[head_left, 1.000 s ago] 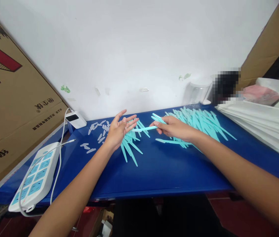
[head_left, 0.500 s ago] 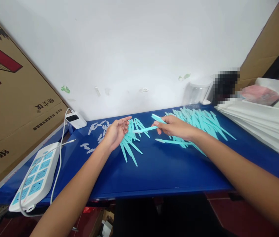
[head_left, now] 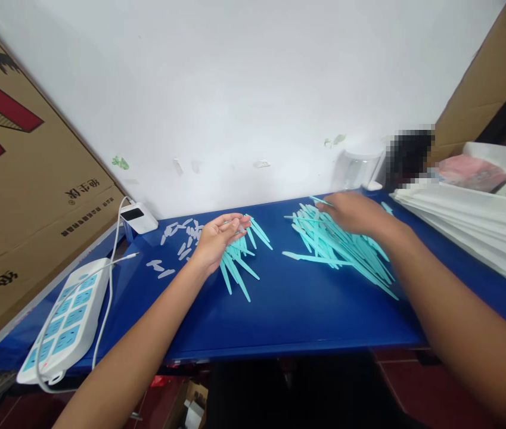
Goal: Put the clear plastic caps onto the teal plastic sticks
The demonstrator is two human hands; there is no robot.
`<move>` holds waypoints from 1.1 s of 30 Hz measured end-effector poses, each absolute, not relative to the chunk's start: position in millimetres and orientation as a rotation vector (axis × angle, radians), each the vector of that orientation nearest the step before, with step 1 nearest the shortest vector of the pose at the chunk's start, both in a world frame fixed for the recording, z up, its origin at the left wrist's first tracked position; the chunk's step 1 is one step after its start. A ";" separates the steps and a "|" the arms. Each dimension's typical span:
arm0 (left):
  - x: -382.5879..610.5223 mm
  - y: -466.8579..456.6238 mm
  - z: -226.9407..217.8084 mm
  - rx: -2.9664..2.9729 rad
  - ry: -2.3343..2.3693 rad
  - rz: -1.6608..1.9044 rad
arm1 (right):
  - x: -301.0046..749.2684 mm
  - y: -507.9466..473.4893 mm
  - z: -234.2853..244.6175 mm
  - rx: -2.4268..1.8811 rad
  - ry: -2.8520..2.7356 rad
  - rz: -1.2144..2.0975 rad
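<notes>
Turquoise plastic sticks point(head_left: 340, 247) lie in a large loose heap on the blue tabletop point(head_left: 288, 310), right of centre and toward the far edge. The right hand point(head_left: 353, 213) rests on the far part of this heap, palm down, fingers spread low over the sticks; whether they grip one cannot be told. One thin stick point(head_left: 304, 220) juts out leftward just beside that hand. A smaller heap of sticks point(head_left: 239, 259) lies left of centre, well apart from the large one. The left hand point(head_left: 217, 238) is over its far end, palm turned up, fingers curled narrowly inward around something small and pale; what it is cannot be made out. Small white pieces point(head_left: 176, 241) are scattered near the far left corner, just beyond the left hand. A white power strip point(head_left: 67, 319) with a white cable point(head_left: 108, 280) sits at the left edge, a white charger point(head_left: 137, 217) at the far left corner. Stacked white sheets point(head_left: 471, 229) occupy the right edge.
</notes>
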State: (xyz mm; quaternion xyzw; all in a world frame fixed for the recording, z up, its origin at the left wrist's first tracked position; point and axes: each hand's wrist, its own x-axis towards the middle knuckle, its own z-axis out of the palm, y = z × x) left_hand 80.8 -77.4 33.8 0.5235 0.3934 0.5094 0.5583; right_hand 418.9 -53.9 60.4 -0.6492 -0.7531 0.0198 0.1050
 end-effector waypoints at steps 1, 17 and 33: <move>81.6 -78.0 34.4 1.244 0.933 1.204 | 419.4 -54.0 60.7 -1.925 -2.211 0.061; 101.5 -90.3 27.8 1.395 1.016 1.215 | 354.2 -93.8 59.7 -1.115 -2.130 0.980; 104.5 -94.0 29.0 1.256 1.074 1.229 | 349.9 -96.4 57.5 -1.103 -2.121 0.862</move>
